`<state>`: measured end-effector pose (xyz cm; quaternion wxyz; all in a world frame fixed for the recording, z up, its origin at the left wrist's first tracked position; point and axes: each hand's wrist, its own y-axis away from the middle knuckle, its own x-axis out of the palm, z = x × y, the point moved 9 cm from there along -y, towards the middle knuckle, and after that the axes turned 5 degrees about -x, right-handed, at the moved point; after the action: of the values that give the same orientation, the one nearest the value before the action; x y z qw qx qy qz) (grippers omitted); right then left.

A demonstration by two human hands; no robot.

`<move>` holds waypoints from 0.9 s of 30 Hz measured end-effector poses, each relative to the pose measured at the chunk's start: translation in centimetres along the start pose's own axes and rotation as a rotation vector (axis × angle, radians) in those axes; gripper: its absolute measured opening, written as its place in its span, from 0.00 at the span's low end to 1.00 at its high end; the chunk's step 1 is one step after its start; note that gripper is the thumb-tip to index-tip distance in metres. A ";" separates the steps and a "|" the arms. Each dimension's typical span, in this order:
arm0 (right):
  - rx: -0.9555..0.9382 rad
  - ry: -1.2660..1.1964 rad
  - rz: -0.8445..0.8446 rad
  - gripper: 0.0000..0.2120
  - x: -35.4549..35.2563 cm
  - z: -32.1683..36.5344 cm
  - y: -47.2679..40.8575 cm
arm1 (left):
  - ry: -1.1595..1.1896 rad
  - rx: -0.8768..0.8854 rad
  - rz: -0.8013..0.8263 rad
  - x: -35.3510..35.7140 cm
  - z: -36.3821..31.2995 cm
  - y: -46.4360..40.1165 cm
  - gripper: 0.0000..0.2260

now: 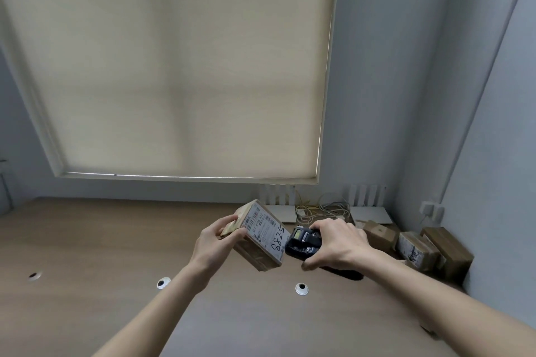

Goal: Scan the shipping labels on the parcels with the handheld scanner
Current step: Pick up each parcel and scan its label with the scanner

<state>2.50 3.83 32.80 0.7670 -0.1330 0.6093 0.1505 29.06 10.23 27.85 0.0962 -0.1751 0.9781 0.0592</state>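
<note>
My left hand (218, 243) grips a small brown cardboard parcel (259, 236) by its left end and holds it tilted above the desk. The parcel's white shipping label (265, 227), with barcodes and handwritten digits, faces up and to the right. My right hand (336, 245) grips the black handheld scanner (303, 242) from above. The scanner's head points left at the label, a short way from the parcel's right edge. Its lower part is hidden under my hand.
Several more brown parcels (417, 248) stand in a row along the right wall on the wooden desk (101, 246). Tangled cables (322, 207) and white devices lie at the back. Cable holes (301, 288) dot the desk. A closed blind fills the window.
</note>
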 end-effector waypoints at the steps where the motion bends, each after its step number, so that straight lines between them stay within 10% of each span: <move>1: 0.007 -0.059 0.014 0.31 0.6 0.4 -0.2 | 0.015 -0.010 -0.013 -0.9 0.3 0.3 0.28; 10: -0.150 -0.565 0.076 0.26 5.3 15.1 -1.8 | 0.248 -0.089 -0.262 -15.1 4.4 5.6 0.17; 27: -0.719 -0.612 0.295 0.27 15.3 68.3 12.2 | 0.228 -0.114 -0.736 -57.9 13.4 35.5 0.26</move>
<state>62.08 42.57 32.82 0.7869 -0.2514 0.2777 0.4904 72.06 64.52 29.79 -0.0081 -0.5247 0.8495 0.0552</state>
